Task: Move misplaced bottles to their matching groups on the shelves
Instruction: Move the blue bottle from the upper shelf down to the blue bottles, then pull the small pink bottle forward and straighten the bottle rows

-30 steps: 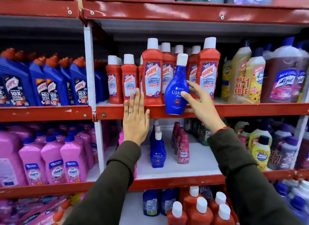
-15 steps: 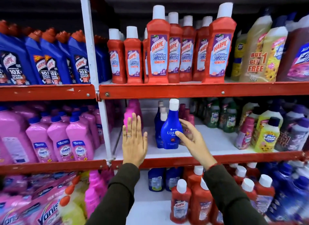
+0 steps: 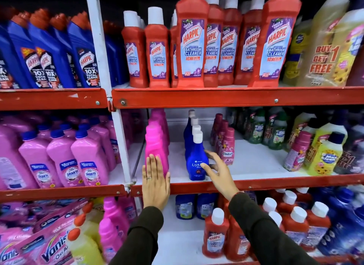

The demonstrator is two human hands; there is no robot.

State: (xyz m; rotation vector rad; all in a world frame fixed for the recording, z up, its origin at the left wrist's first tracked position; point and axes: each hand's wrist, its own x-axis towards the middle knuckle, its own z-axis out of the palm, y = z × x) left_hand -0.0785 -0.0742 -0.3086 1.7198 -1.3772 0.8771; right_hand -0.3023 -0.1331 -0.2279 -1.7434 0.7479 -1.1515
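- Ujala bottle [image 3: 197, 164] now off the top red Harpic row, standing mid-frame at front of Ujala line.
- R hand [image 3: 217, 171] fingers spread, loosening off it.
- L hand [image 3: 155, 183] flat, holds nothing.
- Regroup looks done.

Blue Ujala bottle [image 3: 197, 162], white cap, upright, front of 4-bottle row on middle shelf [image 3: 256, 183]

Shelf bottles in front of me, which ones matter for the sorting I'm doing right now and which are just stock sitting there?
In play:
- blue Ujala bottle, at the right hand
- row of blue Ujala bottles behind it
- left hand, flat, fingers over the pink bottle

Just stock:
- red Harpic bottles
- blue Harpic bottles
- Comfort bottles
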